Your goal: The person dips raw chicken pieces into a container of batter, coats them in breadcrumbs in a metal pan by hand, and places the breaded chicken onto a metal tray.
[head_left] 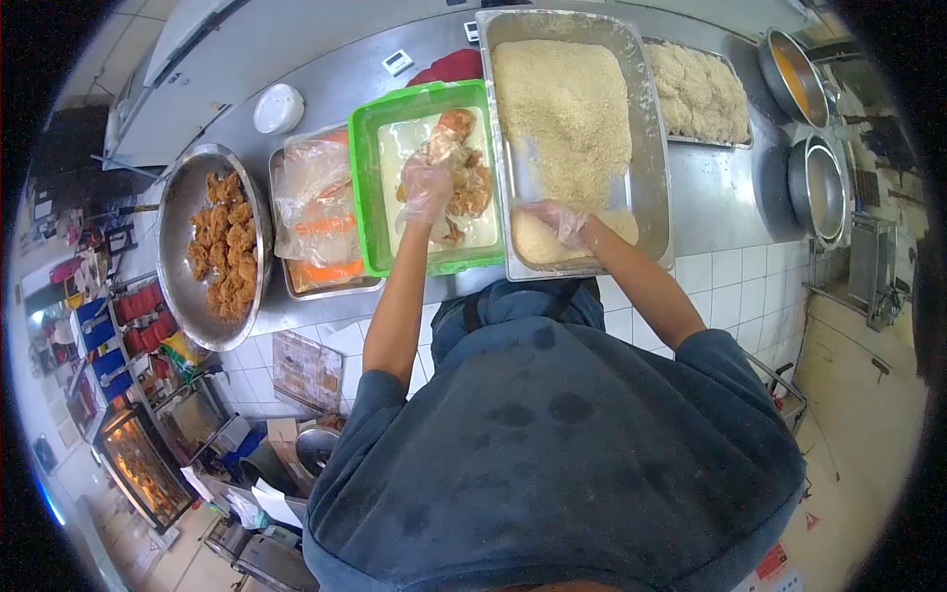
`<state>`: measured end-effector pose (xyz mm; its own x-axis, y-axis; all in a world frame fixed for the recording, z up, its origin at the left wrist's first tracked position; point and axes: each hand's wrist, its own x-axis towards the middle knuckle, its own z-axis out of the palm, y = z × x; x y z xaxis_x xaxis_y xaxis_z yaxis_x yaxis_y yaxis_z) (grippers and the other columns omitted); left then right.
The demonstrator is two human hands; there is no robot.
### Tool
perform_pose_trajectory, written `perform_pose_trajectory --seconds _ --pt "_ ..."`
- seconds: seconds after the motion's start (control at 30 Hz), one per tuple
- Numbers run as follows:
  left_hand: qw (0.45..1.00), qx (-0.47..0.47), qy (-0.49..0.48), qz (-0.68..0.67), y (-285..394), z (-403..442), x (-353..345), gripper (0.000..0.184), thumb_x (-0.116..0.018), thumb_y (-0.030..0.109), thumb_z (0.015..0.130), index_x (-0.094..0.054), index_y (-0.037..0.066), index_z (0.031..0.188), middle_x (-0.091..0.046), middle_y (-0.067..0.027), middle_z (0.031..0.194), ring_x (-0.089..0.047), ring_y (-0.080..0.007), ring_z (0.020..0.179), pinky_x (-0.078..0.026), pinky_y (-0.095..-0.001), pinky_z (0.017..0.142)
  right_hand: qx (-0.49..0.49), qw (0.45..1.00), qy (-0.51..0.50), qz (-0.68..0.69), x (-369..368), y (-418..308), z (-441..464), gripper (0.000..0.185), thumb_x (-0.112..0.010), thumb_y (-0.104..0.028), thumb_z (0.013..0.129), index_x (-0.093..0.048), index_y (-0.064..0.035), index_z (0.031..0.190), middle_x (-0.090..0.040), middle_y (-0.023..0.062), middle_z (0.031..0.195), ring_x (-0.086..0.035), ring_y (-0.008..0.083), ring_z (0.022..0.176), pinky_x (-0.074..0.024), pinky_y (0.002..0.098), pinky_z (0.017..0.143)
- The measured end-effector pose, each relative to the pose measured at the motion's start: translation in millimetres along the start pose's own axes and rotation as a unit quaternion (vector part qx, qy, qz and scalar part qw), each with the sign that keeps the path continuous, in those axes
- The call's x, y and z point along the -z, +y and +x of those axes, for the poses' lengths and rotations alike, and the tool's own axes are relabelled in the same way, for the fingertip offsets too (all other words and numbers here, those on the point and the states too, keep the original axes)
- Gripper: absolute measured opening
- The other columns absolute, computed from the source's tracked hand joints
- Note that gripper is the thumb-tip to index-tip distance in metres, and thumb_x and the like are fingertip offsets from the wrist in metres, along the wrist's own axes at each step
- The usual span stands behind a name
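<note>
My left hand [428,189], in a clear plastic glove, is closed on a piece of chicken over the green tub [367,187]. Pale batter [400,138] and more chicken pieces [471,187] lie in that tub. To the right, my right hand [558,221], also gloved, rests in the breading [567,109] near the front of a large steel tray [651,187]. Its fingers are stretched out towards the left wall, partly over the crumbs, and hold nothing visible.
At the left stand a steel bowl [176,276] of fried chicken [229,247] and a tray with plastic bags [316,207]. Coated pieces [698,94] fill a tray at the right, beside two metal bowls [817,187]. A white container [278,109] and timer [397,62] sit behind.
</note>
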<state>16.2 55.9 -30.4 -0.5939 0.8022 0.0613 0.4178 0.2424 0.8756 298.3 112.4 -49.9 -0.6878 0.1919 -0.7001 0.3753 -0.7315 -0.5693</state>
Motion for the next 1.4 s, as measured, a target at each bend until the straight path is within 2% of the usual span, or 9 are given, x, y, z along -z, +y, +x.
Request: perform_pose_trajectory --seconds 0.2,0.33,0.4,0.5,0.73,0.77,1.0,1.3,1.4 --pt "0.941 0.146 -0.117 -0.284 22.6 3.7 25.8 0.039 -0.064 0.028 0.096 -0.061 -0.001 0.122 -0.065 -0.0117 0.116 -0.063 -0.0188 0.095 -0.051 -0.0332 0.083 0.055 0.956 0.109 0.266 39.6 -54.0 -19.4 0.047 -0.058 -0.031 0.097 -0.057 -0.0009 0.133 -0.067 0.0107 0.122 -0.068 0.0238 0.101 -0.0542 0.0375 0.092" --pt "0.936 0.14 -0.105 -0.306 72.9 2.0 45.2 0.038 -0.067 0.023 0.095 -0.061 0.0 0.124 -0.066 -0.0097 0.12 -0.064 -0.0195 0.099 -0.051 -0.0342 0.087 0.106 0.883 0.397 -0.226 61.0 -106.7 -20.2 0.053 -0.055 -0.04 0.097 -0.057 -0.0021 0.133 -0.062 0.0166 0.129 -0.058 0.0331 0.118 -0.0449 0.0437 0.103" --pt "0.926 0.091 -0.083 -0.358 76.2 -2.9 42.6 0.037 -0.07 0.02 0.092 -0.062 0.0 0.122 -0.067 -0.0096 0.117 -0.065 -0.0213 0.099 -0.051 -0.036 0.088 0.069 0.702 0.43 -0.564 84.0 -127.2 0.7 0.058 -0.052 -0.044 0.098 -0.054 0.0008 0.134 -0.054 0.0212 0.139 -0.047 0.0358 0.132 -0.0358 0.0451 0.113" --pt "0.971 0.162 -0.081 -0.154 133.6 -4.5 63.7 0.03 -0.07 0.005 0.088 -0.065 0.0 0.117 -0.07 -0.0082 0.106 -0.065 -0.0165 0.093 -0.053 -0.0312 0.084 0.298 0.542 0.39 -0.682 110.8 -145.3 38.7 0.059 -0.049 -0.045 0.098 -0.053 0.0001 0.136 -0.051 0.0215 0.142 -0.044 0.0341 0.135 -0.033 0.0439 0.114" --pt "0.972 0.125 -0.061 -0.187 89.6 -7.9 63.2 0.027 -0.071 0.002 0.086 -0.067 0.001 0.113 -0.072 -0.0053 0.105 -0.065 -0.0137 0.091 -0.053 -0.0288 0.079 0.243 0.554 0.477 -0.638 100.5 -94.6 60.8 0.053 -0.048 -0.042 0.099 -0.053 -0.0075 0.139 -0.055 0.0178 0.14 -0.048 0.0347 0.132 -0.0329 0.0444 0.113" --pt "0.991 0.12 -0.061 -0.018 93.5 -6.0 67.0 0.025 -0.071 0.002 0.087 -0.067 0.001 0.112 -0.072 -0.005 0.104 -0.065 -0.0136 0.092 -0.053 -0.0293 0.08 0.247 0.541 0.499 -0.63 107.1 -65.6 70.0 0.054 -0.047 -0.042 0.1 -0.051 -0.0093 0.142 -0.052 0.0184 0.143 -0.044 0.0354 0.135 -0.0298 0.0453 0.115" --pt "0.985 0.127 -0.046 -0.108 85.6 -11.8 61.9 0.023 -0.07 0.002 0.088 -0.067 0.0 0.11 -0.072 -0.0068 0.102 -0.066 -0.0146 0.091 -0.053 -0.0326 0.08 0.148 0.396 0.619 -0.662 110.1 -59.5 68.9 0.058 -0.035 -0.046 0.103 -0.034 -0.0204 0.155 -0.026 0.0167 0.161 -0.022 0.0367 0.149 -0.013 0.0561 0.119" --pt "0.968 0.025 -0.04 0.246 96.4 -9.6 76.5 0.02 -0.065 0.008 0.086 -0.07 0.005 0.105 -0.071 -0.0193 0.096 -0.069 -0.0351 0.087 -0.054 -0.0393 0.078 0.046 0.565 0.555 -0.609 60.7 -95.2 69.0 0.059 -0.031 -0.047 0.103 -0.026 -0.0247 0.157 -0.019 0.0096 0.164 -0.014 0.034 0.151 -0.0068 0.0587 0.12" --pt "0.97 0.038 -0.054 0.233 91.5 -9.2 80.8 0.02 -0.064 0.012 0.088 -0.07 0.005 0.106 -0.071 -0.0196 0.095 -0.068 -0.0368 0.087 -0.054 -0.0415 0.077 0.102 0.496 0.565 -0.652 68.0 -74.8 71.4 0.059 -0.03 -0.048 0.103 -0.026 -0.0237 0.157 -0.019 0.0085 0.164 -0.014 0.0339 0.151 -0.0069 0.0586 0.12"
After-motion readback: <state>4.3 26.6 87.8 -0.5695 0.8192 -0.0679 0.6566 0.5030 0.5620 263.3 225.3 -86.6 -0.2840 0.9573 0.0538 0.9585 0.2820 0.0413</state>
